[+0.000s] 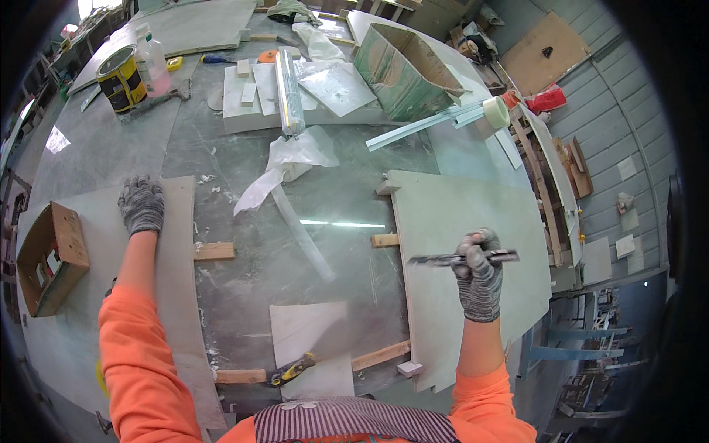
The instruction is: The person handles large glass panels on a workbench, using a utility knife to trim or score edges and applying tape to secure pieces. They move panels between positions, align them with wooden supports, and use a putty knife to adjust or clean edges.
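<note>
One slim dark tool (436, 261) sits gripped in my right fingers (473, 251) above a pale panel (439, 325); my left fingers (136, 193) lie outstretched on the left panel (177, 295); a yellow-and-black labelled tin (122, 81) stands beyond

The one view comes from the person's head, through the left of two fisheye cameras, above the near edge of the surface (354, 284). It faces down and forward, near enough to show the left hand (142, 205), right hand (478, 277) and striped apron (354, 419) large, yet wide enough to take in a blue metal frame (576, 353) beyond the right edge.
</note>
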A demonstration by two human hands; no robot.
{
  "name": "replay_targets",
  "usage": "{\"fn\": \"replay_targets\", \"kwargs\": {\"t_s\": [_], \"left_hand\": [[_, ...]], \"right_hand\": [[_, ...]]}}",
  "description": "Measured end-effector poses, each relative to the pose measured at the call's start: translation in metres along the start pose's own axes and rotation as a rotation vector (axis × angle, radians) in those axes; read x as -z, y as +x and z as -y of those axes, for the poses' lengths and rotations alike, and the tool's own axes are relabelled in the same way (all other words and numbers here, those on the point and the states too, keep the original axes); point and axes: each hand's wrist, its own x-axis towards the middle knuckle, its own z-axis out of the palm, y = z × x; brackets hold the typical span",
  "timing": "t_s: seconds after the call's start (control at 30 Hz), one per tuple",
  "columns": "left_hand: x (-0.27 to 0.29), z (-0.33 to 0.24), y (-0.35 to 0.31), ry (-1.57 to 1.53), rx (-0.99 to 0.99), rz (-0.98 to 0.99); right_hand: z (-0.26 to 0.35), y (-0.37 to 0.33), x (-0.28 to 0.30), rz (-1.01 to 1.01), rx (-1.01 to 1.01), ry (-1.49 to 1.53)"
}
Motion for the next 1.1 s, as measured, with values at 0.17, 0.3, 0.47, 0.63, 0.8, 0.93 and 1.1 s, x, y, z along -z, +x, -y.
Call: {"fn": "replay_targets", "kwargs": {"t_s": [0.17, 0.3, 0.47, 0.63, 0.8, 0.93, 1.1], "left_hand": [[0.051, -0.086, -0.039, -0.685, -0.261, -0.216], [0.09, -0.226, -0.076, -0.991, -0.69, 0.178], [0.071, -0.388, -0.065, -0.894, -0.663, 0.546], [0.05, -0.428, -0.069, -0.959, -0.533, 0.646], [0.05, -0.365, -0.069, -0.909, -0.583, 0.574], [0.054, -0.337, -0.056, -0.914, -0.326, 0.597], [0.055, -0.336, -0.057, -0.921, -0.334, 0.551]], "right_hand": [[-0.038, 0.024, 0.025, -0.072, -0.372, -0.065], [-0.068, 0.046, 0.045, -0.144, -0.365, 0.179], [-0.122, 0.075, 0.059, -0.291, -0.272, 0.159], [-0.136, 0.084, 0.076, -0.321, -0.369, 0.261], [-0.133, 0.102, 0.069, -0.229, -0.348, 0.112], [-0.143, 0.144, 0.038, 0.016, -0.126, -0.137], [-0.132, 0.19, 0.026, 0.341, -0.124, -0.706]]}}
